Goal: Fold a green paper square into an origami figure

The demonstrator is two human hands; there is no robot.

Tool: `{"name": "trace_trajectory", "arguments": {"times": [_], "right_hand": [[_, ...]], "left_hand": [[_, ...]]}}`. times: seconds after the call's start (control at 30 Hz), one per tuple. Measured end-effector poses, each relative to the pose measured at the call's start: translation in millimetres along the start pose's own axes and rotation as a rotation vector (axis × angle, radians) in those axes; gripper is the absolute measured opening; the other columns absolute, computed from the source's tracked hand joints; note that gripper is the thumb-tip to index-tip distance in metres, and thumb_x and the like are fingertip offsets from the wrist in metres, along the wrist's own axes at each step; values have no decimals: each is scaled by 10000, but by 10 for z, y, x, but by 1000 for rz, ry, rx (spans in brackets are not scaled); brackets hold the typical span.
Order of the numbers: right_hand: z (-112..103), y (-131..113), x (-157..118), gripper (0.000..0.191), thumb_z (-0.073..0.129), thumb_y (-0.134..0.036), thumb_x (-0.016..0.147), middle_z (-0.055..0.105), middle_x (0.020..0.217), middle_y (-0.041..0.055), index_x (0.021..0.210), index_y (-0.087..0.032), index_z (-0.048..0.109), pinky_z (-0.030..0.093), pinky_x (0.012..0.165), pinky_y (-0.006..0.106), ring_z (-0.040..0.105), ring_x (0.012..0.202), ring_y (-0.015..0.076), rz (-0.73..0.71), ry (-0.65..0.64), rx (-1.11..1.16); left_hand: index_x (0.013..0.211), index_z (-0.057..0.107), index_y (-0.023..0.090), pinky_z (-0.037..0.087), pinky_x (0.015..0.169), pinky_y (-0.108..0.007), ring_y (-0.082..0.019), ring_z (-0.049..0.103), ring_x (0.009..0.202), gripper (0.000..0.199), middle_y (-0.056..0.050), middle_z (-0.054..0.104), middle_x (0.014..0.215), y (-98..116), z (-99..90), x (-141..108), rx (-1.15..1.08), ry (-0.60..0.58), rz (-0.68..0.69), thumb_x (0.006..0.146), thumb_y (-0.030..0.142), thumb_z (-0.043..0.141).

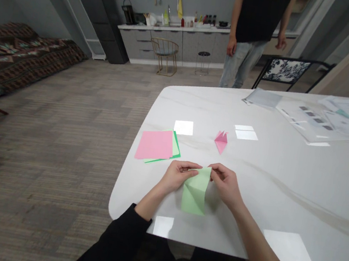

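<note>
A light green sheet of paper [195,197], creased across its middle, is held up at the near edge of the white table. My left hand [178,176] pinches its upper left part between thumb and fingers. At the upper right corner, my right hand [224,182] has its thumb and fingertips closed on the paper's edge. Just beyond my hands stands a small folded pink paper figure [221,142] with pointed tips. To the left lies a stack of square sheets, with a pink sheet [155,145] on top and green sheets [177,145] showing beneath.
The white table [288,166] has a rounded left corner. Plastic sleeves and printed papers [318,120] lie at its far right. Beyond it are a patterned chair [286,72], a standing person [260,25], a kitchen counter [191,45] and a dark refrigerator [97,8].
</note>
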State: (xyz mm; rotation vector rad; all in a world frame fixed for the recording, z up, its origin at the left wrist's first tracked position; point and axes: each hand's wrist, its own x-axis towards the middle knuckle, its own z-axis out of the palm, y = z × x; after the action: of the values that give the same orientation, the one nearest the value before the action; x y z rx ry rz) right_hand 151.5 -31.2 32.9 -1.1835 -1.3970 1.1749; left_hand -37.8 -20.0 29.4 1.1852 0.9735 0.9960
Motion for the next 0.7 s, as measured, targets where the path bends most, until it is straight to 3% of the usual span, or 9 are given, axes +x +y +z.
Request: {"name": "trace_trajectory", "arguments": {"times": [0.23,0.47,0.7], "right_hand": [[-6,-18,6,220,522,-334,891,601,718,15,750,-206,633,408,643,296,516,678,167,-23,-47,-45],[-1,-44,-25,144,570,-333,875,605,758,12,870,-208,640,415,646,291,532,689,166,-14,-103,5],[19,18,-20,130,571,-308,870,642,771,22,837,-205,644,428,647,298,553,689,173,-51,-27,-110]], "left_hand": [[856,778,152,518,708,-296,-211,684,785,217,-91,757,867,-4,-8,22,67,49,18,734,331,761],[856,759,151,497,704,-282,-195,665,779,213,-81,743,872,-29,-32,37,32,94,46,746,333,746],[859,731,142,455,690,-250,-159,627,754,216,-63,713,840,-12,-28,29,16,28,71,764,336,741]]}}
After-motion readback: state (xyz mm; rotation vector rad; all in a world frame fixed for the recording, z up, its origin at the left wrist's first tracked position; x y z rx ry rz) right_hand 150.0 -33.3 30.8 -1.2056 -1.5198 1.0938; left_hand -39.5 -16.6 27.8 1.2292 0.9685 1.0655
